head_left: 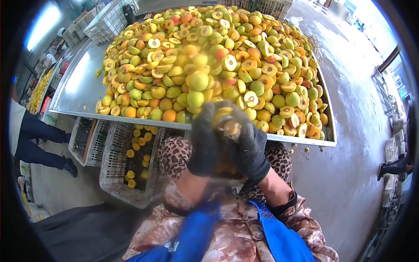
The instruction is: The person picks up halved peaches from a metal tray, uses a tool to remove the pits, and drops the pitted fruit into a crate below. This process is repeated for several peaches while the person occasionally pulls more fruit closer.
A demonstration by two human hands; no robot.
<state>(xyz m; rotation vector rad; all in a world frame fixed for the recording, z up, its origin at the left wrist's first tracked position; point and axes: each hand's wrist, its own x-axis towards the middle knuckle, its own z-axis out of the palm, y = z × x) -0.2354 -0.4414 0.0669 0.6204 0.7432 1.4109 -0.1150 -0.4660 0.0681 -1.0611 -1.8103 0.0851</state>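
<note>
My left hand (204, 139), in a black glove, is closed around a yellow peach half (223, 112) just off the front edge of the metal table. My right hand (249, 146), also gloved in black, presses up against it, fingers wrapped round a small tool with a tan rounded end (231, 128). Motion blur hides the tool's working end. Right beyond my hands lies a big heap of halved peaches (170, 65), green, yellow and orange, many with the pit still showing in the cut face.
The metal table (80, 87) has a raised rim. Below it at left stand a plastic crate (114, 170) with some peach pieces and another crate (83, 139). More crates (107, 24) sit behind. A person in dark trousers (37, 135) stands at left.
</note>
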